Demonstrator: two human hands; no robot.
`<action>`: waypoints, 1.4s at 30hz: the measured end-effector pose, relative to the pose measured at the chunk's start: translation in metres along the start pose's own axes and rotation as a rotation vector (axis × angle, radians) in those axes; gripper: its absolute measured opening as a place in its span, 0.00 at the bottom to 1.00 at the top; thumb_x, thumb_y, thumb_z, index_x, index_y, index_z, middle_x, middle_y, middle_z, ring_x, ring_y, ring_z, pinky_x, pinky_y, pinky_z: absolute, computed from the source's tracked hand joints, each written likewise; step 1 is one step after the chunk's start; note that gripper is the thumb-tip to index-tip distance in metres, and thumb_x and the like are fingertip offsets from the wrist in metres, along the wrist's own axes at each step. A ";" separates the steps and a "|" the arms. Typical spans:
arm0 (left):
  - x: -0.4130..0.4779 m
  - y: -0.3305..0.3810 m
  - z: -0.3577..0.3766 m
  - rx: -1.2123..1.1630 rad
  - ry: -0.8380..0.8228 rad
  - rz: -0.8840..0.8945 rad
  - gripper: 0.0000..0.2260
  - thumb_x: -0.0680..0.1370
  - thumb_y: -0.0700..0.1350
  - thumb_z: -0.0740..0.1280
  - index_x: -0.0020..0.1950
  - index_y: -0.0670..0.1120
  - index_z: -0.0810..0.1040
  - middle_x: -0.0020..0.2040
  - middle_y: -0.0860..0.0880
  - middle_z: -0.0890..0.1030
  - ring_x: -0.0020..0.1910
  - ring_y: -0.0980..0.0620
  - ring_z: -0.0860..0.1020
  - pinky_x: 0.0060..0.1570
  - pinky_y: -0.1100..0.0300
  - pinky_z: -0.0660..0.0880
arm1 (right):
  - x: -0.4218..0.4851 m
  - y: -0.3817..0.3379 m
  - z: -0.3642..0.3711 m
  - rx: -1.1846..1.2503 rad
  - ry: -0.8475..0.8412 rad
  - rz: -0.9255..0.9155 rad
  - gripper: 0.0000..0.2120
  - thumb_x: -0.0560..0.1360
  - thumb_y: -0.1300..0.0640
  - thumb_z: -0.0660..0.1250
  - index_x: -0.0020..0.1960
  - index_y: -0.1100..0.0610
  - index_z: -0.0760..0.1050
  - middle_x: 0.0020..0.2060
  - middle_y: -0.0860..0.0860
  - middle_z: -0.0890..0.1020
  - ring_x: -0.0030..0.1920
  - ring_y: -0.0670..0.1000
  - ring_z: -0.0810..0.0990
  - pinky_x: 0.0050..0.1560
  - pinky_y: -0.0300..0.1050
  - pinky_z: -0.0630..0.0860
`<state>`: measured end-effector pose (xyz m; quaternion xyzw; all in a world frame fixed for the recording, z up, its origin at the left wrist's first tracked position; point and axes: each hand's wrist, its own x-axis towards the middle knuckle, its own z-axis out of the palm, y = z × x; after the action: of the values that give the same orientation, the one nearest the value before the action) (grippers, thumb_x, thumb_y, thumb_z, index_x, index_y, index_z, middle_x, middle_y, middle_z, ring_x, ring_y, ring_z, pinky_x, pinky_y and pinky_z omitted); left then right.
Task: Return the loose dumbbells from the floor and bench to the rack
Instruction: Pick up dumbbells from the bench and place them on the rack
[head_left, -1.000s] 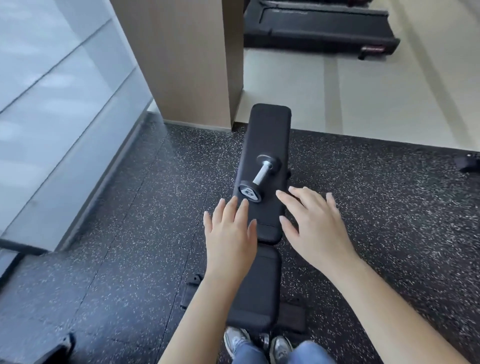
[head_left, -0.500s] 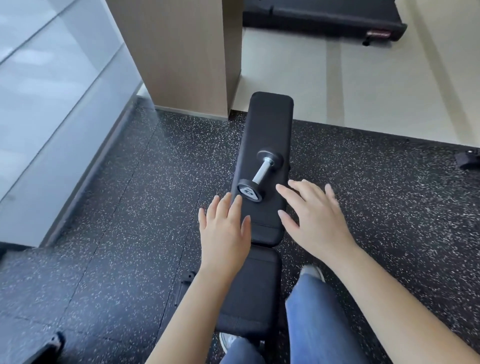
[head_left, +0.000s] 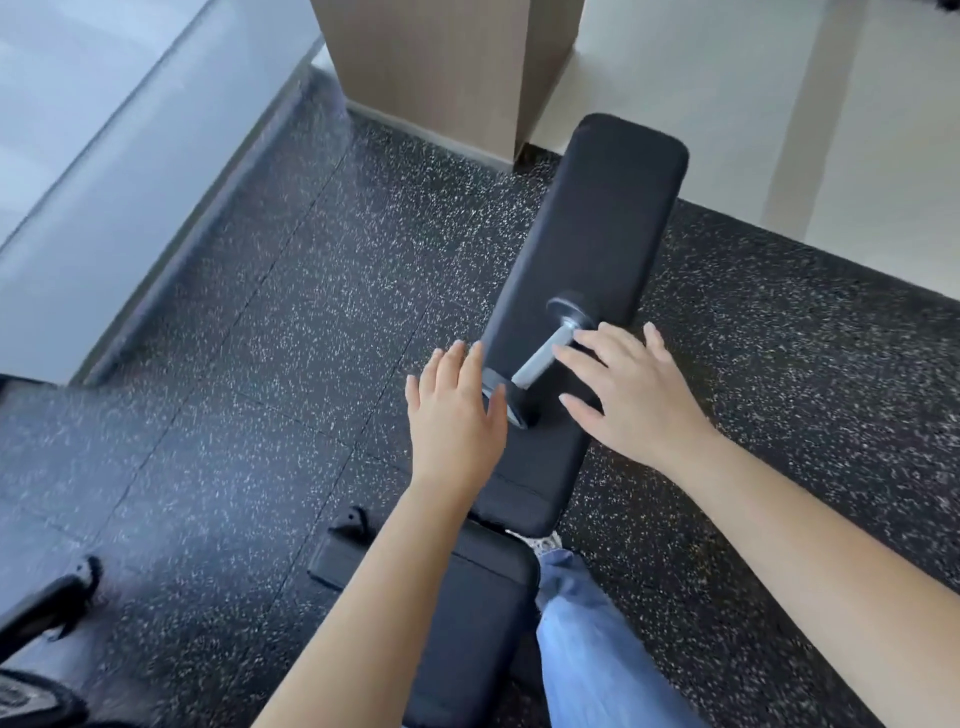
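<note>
A small dumbbell (head_left: 540, 358) lies aslant on the black padded worktop (head_left: 597, 249). Both hands reach over it with fingers spread and grasping nothing: the left hand (head_left: 454, 421) at its near end, the right hand (head_left: 631, 395) just beside its handle.

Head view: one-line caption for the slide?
Both open hands, left hand and right hand, close in on a small dumbbell lying on the black bench; not yet gripped.
</note>
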<state>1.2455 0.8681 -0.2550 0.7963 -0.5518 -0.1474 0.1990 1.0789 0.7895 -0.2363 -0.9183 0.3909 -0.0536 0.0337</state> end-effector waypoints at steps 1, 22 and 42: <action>0.008 -0.001 0.013 0.002 -0.003 -0.018 0.22 0.74 0.49 0.60 0.66 0.41 0.71 0.65 0.40 0.74 0.64 0.37 0.70 0.63 0.37 0.63 | 0.007 0.011 0.012 0.006 -0.008 -0.012 0.23 0.67 0.51 0.70 0.60 0.56 0.76 0.54 0.57 0.81 0.58 0.60 0.78 0.56 0.70 0.69; 0.026 -0.033 0.185 -0.020 -0.096 -0.211 0.25 0.72 0.53 0.56 0.63 0.40 0.72 0.64 0.36 0.73 0.61 0.35 0.73 0.58 0.37 0.69 | 0.061 0.093 0.223 0.228 -0.361 -0.186 0.24 0.71 0.48 0.67 0.66 0.50 0.71 0.63 0.55 0.75 0.67 0.59 0.70 0.66 0.67 0.57; 0.030 -0.020 0.228 -0.382 0.091 -0.493 0.30 0.74 0.44 0.68 0.73 0.48 0.60 0.76 0.50 0.46 0.71 0.47 0.60 0.57 0.65 0.66 | 0.098 0.095 0.258 0.043 -0.489 -0.404 0.23 0.71 0.40 0.65 0.63 0.47 0.72 0.52 0.51 0.78 0.57 0.56 0.73 0.70 0.61 0.49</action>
<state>1.1688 0.8111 -0.4650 0.8601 -0.2951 -0.2566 0.3277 1.1104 0.6585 -0.4949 -0.9621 0.1795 0.1547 0.1347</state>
